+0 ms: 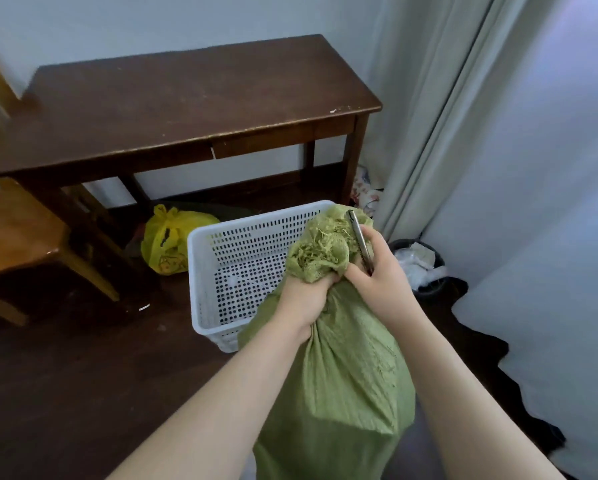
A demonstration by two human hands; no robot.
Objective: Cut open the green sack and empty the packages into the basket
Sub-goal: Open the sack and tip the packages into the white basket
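Green sack stands near centre, its bunched neck gripped by the left hand while the right hand holds a slim cutter against the frayed top. Cutting appears to be the step in hand. Next, the blade must slice the neck clear of the left fingers, before tipping into the white basket just beyond.

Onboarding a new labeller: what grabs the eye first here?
The green sack fills the lower centre, its bunched neck gripped by the left hand. The right hand holds a slim cutter at that neck. Behind them a white basket stands on the dark floor.
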